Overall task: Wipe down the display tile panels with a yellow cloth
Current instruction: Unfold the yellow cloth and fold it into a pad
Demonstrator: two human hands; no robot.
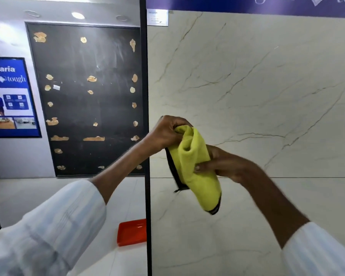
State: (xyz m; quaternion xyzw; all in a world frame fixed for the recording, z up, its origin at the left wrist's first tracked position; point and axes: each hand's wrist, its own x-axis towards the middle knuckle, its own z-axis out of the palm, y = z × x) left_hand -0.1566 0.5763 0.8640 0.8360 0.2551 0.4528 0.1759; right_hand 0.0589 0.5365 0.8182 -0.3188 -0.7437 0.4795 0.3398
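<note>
**While the yellow cloth [195, 172] is bunched up, no panel is being wiped**

Although I stand right at the white veined tile panel [267, 76], the cloth is off its face. It is held in the air in front of it, between my two grips. My left grip [167, 134] is curled tight round the cloth's upper end. My right grip [221, 166] pinches its middle, thumb across the fold, and the dark-edged lower end hangs free. I judge this a gathering or folding step, not a stroke. Whether this panel has had a pass I cannot tell, since its surface shows only veins and glare. The dark panel [84, 96] to the left, beyond the black post [146, 96], carries tan patches and pale smears — that one looks like work left to do.
</note>
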